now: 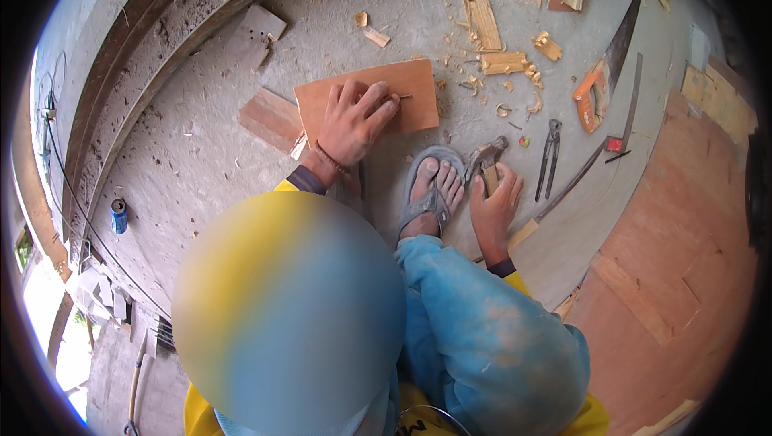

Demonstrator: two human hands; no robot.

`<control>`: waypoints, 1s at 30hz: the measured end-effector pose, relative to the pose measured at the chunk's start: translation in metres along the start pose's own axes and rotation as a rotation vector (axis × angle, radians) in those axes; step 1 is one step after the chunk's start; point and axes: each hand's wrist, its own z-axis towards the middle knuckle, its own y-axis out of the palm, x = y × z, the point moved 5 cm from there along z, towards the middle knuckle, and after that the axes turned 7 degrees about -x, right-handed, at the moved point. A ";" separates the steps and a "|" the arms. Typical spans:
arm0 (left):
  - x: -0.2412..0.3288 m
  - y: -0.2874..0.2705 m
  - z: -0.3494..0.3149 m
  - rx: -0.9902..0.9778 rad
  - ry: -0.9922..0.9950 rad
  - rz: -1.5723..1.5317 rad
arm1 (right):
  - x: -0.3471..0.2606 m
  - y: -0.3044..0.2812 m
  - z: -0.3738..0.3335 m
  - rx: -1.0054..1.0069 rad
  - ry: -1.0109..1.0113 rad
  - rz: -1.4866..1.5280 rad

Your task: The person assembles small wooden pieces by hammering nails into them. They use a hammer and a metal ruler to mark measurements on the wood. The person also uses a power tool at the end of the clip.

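Observation:
A reddish-brown plywood piece (pixel 420 110) lies on the concrete floor in front of me. My left hand (pixel 354 120) rests on it, thumb and forefinger pinched around a thin nail (pixel 406 96) that sticks out to the right of the fingertips. Beside my sandalled foot (pixel 430 187), my right hand (pixel 494 209) is closed on the wooden handle of a hammer (pixel 485 156). The hammer's metal head points away from me, close to the floor. Another plywood offcut (pixel 269 118) lies partly against the left edge of the piece.
Right of the hammer lie pincers (pixel 550 158), a handsaw with an orange handle (pixel 593 98) and a long thin bar (pixel 571 191). Wood chips (pixel 504 63) litter the far floor. A large plywood sheet (pixel 691 235) covers the right side; a blue can (pixel 119 216) stands left.

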 end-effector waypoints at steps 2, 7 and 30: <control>0.000 0.002 0.001 -0.008 0.016 -0.010 | 0.016 0.007 -0.012 -0.066 0.031 -0.077; 0.002 0.002 0.001 -0.045 0.043 0.044 | 0.037 0.014 -0.021 -0.079 -0.021 0.075; 0.002 0.006 -0.001 -0.026 0.070 0.122 | -0.106 -0.010 0.037 -0.133 -0.404 0.226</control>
